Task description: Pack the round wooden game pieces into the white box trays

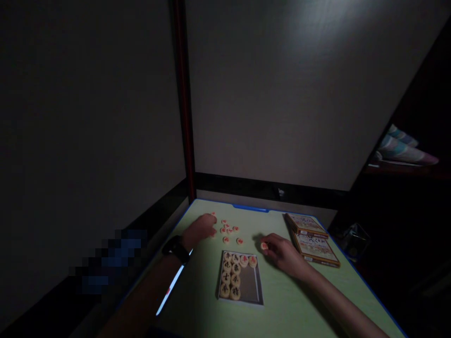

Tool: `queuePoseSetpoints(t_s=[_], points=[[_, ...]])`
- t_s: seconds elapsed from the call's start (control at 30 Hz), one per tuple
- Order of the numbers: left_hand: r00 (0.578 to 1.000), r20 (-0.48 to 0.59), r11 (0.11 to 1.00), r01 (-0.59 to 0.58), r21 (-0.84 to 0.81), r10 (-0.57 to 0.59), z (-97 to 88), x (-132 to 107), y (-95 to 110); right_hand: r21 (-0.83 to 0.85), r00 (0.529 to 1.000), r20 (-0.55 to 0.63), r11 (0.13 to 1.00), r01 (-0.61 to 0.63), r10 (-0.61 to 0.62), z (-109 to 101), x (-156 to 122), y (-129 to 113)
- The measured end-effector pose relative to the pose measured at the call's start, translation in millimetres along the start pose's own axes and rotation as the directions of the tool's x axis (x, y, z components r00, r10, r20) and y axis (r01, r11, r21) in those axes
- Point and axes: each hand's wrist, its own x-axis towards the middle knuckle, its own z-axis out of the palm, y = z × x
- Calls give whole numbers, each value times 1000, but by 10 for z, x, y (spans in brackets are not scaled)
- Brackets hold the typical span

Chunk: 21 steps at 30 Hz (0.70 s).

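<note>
Head view, lower centre: left hand (201, 229), fingers partly curled beside loose discs (236, 228), any hold unclear; next, shallow box (251, 287) part-filled with discs; then right hand (282, 253), fingertips pinching red-marked piece (264, 245); lower right, two overlapping cartons (315, 247) on table (289, 310).

A pale green table (289, 303) with blue edging and a blue strip (250, 208) midway along its far edge carries an open box (252, 290) near its middle, part filled with black- and red-marked Chinese chess pieces. Loose red-marked xiangqi discs (226, 240) lie scattered between that box and the far left corner. By the right edge, near the far right corner, two printed flat boxes (319, 249) lie overlapping.
</note>
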Motion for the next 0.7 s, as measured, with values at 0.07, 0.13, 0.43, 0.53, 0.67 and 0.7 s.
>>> queuePoseSetpoints(t_s=[0.07,0.13,0.43,0.53,0.67,0.7], points=[[999,-24,999,36,23,-36,-73,121,-16,15,999,-55,1000,1,0,57,-74,11],[996,-45,996,79,46,-77,-119,268,-17,-3,995,-94,1000,15,-15,120,-111,34],[983,31,980,177,97,-180,0,708,61,-128,992,-119,991,35,-51,238,-173,162],[981,40,977,183,107,-188,18,730,83,-73,989,-146,997,25,-35,253,-167,188],[982,45,979,181,96,-186,-2,739,85,15,987,-159,1000,8,-6,251,-148,192],[981,42,978,186,93,-191,-9,744,84,34,987,-159,999,8,-3,246,-144,188]])
